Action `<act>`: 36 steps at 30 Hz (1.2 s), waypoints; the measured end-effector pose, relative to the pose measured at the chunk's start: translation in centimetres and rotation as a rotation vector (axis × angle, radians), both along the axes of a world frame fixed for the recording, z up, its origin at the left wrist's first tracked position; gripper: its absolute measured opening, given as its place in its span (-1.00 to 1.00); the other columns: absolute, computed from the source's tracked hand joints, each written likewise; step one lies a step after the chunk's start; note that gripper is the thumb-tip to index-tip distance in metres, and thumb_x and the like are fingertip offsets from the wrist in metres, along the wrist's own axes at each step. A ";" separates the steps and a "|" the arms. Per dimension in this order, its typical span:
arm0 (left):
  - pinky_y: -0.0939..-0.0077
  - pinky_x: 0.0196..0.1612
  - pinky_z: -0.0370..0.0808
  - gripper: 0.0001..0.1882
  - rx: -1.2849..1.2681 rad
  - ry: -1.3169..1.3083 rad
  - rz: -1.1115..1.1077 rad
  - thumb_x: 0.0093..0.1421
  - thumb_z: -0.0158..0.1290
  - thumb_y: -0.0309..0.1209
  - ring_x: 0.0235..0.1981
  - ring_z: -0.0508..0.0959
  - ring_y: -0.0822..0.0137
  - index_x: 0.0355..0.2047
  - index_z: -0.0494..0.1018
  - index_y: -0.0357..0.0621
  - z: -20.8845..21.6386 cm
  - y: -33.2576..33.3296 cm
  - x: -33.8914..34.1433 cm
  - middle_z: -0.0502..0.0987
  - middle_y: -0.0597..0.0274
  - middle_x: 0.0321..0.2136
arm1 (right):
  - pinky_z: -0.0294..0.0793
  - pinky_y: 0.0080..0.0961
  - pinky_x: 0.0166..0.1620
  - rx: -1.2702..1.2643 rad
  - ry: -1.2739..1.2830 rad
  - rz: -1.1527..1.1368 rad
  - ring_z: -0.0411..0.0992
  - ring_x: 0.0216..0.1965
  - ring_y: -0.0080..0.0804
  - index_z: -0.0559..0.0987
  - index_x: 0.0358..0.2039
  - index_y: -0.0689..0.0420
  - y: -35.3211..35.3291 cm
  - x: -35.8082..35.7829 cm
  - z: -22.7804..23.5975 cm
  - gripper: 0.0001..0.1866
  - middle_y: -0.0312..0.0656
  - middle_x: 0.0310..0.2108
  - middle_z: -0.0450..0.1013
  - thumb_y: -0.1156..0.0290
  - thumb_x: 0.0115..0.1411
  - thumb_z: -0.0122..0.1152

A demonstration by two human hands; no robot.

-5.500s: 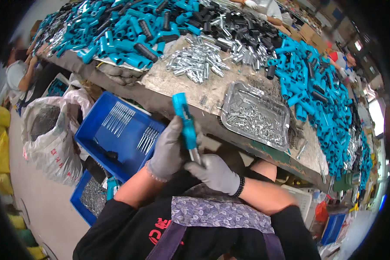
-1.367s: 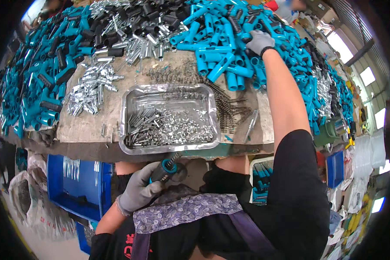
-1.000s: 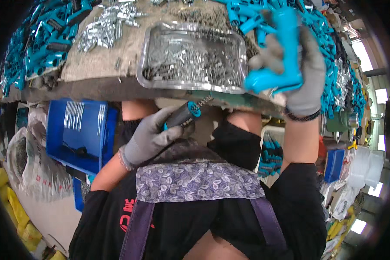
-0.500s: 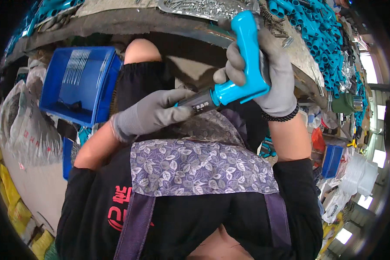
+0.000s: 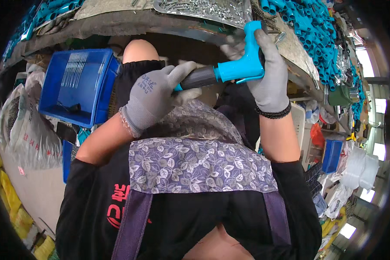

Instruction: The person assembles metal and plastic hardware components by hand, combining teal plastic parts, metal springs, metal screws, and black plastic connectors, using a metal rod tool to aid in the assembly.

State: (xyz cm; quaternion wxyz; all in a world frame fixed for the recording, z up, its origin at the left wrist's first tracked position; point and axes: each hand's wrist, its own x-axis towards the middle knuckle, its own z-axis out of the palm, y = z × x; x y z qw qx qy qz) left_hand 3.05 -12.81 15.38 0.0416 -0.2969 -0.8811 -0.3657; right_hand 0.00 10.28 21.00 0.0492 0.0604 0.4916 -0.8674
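A teal pistol-shaped tool [image 5: 248,56] with a black ribbed cylinder [image 5: 199,78] at one end is held above my lap. My gloved left hand [image 5: 157,92] wraps round the cylinder, thumb on top. The other end of the tool points up toward the bench. My gloved right hand [image 5: 271,71] lies against the teal body, its palm along the right side and its thumb up near the top. Past the left side of the tool its other fingers look smeared by motion, so I cannot tell how firmly they hold. A small lever sticks out under the teal body.
Ahead is a workbench edge [image 5: 117,27] with a metal tray [image 5: 203,9] of small metal parts. Several teal housings [image 5: 312,34] are heaped at the right. To the left stand a blue bin [image 5: 81,97] with thin metal rods and a plastic sack [image 5: 28,130].
The fingers of my right hand have loosened from round the teal body and moved. The tool has turned and its top shifted right and lower. My left hand still grips the cylinder.
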 end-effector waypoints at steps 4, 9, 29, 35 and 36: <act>0.42 -0.28 0.47 -0.53 0.364 -0.377 -0.117 0.23 0.22 -0.25 -0.35 0.55 0.30 0.09 0.44 -0.16 -1.2 0.2 -0.6 0.54 0.17 -0.39 | 0.24 -0.13 0.27 1.067 0.876 -0.215 0.37 0.09 0.04 0.45 0.10 0.22 2.3 -0.9 -0.7 -0.54 0.10 0.02 0.42 0.21 0.28 0.12; 0.62 -0.18 0.41 -0.58 0.604 -0.760 -0.169 0.31 0.17 -0.24 -0.25 0.45 0.60 0.08 0.47 -0.21 -0.9 -2.6 -0.2 0.52 0.45 -0.28 | 0.32 -0.17 0.23 1.409 0.927 0.445 0.36 0.16 0.13 0.38 0.24 0.16 2.0 2.2 4.9 -0.34 0.14 0.17 0.35 0.22 0.13 0.22; 0.47 -0.04 0.43 -0.56 0.293 -0.753 -0.489 0.36 0.07 -0.30 -0.13 0.44 0.52 0.17 0.39 -0.24 -1.3 -2.1 0.2 0.54 0.28 -0.20 | 0.14 -0.21 0.35 1.024 0.632 0.256 0.34 0.22 -0.04 0.55 0.05 0.22 2.3 -1.5 4.2 -0.64 0.03 0.10 0.46 0.37 0.36 -0.08; 0.55 -0.31 0.48 -0.58 0.422 -0.564 -0.517 0.42 -0.02 -0.24 -0.35 0.51 0.56 0.15 0.39 -0.28 -3.6 -2.2 -0.7 0.52 0.38 -0.28 | 0.02 0.00 0.39 0.914 1.005 0.462 0.31 0.25 -0.01 0.59 0.02 0.17 1.1 -0.9 6.9 -0.63 0.02 0.17 0.40 0.30 0.42 -0.14; 0.53 -0.31 0.52 -0.58 0.374 -0.685 -0.630 0.44 -0.04 -0.23 -0.34 0.56 0.48 0.15 0.39 -0.27 -2.7 -2.0 -0.9 0.55 0.32 -0.29 | -0.03 -0.03 0.41 0.958 0.591 0.338 0.32 0.24 -0.04 0.60 0.02 0.18 1.5 -2.4 6.4 -0.63 0.02 0.16 0.41 0.31 0.40 -0.11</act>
